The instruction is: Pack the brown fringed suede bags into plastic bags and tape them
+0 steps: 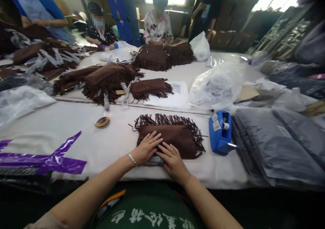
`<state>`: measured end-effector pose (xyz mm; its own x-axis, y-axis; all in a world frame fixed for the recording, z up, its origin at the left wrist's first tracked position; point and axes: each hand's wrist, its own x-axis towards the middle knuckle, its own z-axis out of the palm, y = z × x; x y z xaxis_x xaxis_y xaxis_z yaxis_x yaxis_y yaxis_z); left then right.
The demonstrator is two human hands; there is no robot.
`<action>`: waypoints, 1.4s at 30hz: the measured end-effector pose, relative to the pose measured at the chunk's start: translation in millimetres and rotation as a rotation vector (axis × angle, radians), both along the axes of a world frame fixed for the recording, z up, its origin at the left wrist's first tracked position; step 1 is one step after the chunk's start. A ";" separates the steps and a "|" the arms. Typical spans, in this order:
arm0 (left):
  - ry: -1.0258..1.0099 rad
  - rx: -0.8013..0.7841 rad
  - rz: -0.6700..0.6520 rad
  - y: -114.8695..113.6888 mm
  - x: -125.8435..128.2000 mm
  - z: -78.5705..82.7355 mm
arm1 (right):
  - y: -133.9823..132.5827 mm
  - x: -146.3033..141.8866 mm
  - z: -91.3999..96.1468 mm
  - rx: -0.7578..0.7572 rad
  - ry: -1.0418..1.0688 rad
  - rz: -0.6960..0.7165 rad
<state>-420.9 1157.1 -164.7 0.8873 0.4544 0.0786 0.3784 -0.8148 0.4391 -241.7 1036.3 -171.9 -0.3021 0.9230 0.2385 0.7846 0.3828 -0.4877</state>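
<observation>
A brown fringed suede piece (177, 134) lies on the white table (83, 144) right in front of me. My left hand (147, 148), with a thin bracelet at the wrist, rests flat on its near left part, fingers spread. My right hand (172, 160) lies flat beside it on the near edge, fingers stretched out. Both hands press down on the piece, over a grey scrap (154, 160) that peeks out under them. Neither hand grips anything.
A blue tape dispenser (220, 131) stands right of the piece, by a stack of grey bags (276, 144). Purple film strips (50, 158) lie at left, a small round disc (102, 122) behind. More fringed pieces (106, 78) and clear plastic bags (215, 85) lie further back, where several people sit.
</observation>
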 end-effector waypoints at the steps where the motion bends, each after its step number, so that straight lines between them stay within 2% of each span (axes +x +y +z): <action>1: 0.020 0.011 -0.025 1.9 0.8 2.1 | 0.2 1.8 4.6 -0.030 0.064 0.020; 4: 0.061 0.059 -0.062 -1.8 10.9 9.0 | 4.3 23.6 13.4 -0.065 0.249 -0.046; 8: 0.100 0.121 -0.076 -15.2 34.4 13.0 | 36.0 73.5 7.2 -0.022 0.151 -0.275; 12: 0.143 0.153 -0.037 -29.2 49.9 15.7 | 59.0 116.0 -4.8 0.058 0.115 -0.664; 13: 0.152 0.158 -0.031 -33.1 52.8 16.3 | 58.1 121.1 -7.0 0.086 0.118 -0.744; 14: 0.158 0.163 -0.033 -36.9 55.7 16.5 | 55.0 123.4 -8.9 0.100 0.117 -0.761; 18: 0.156 0.193 -0.099 -45.7 66.9 13.0 | 37.4 118.4 -11.4 0.036 0.132 -0.521; 19: 0.152 0.200 -0.115 -45.1 68.6 10.9 | 34.2 117.6 -9.7 0.025 0.149 -0.523; 23: 0.114 0.214 -0.170 -35.3 68.5 0.6 | 13.6 118.5 7.1 0.107 0.273 -0.743; 25: 0.077 0.221 -0.181 -30.7 65.2 -3.1 | -10.7 110.2 14.4 0.140 0.590 -0.808; 27: 0.038 0.231 -0.174 -28.9 60.5 -4.1 | -42.9 92.5 15.1 0.073 1.058 -0.867; 29: 0.012 0.246 -0.169 -29.9 54.4 -2.8 | -73.1 70.2 9.8 -0.159 1.421 -0.882; 31: -0.001 0.259 -0.182 -33.0 47.6 -0.3 | -89.9 50.8 3.0 -0.434 1.652 -0.760; 33: -0.006 0.269 -0.199 -37.3 41.2 2.0 | -87.2 40.2 -1.7 -0.557 1.772 -0.566; 35: -0.003 0.279 -0.211 -41.8 36.0 3.8 | -68.2 40.3 -3.9 -0.489 1.784 -0.467; 39: 0.020 0.297 -0.208 -48.7 30.7 5.8 | -21.4 63.1 -5.2 -0.292 1.727 -0.517; 42: 0.018 0.293 -0.194 -51.3 30.1 5.0 | -6.3 86.4 -1.0 -0.186 1.733 -0.528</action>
<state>-390.8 1105.8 -159.6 0.9575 0.2372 0.1640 0.2094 -0.9629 0.1701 -155.3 1030.0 -172.9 0.4467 0.8772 -0.1759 -0.5906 0.1415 -0.7945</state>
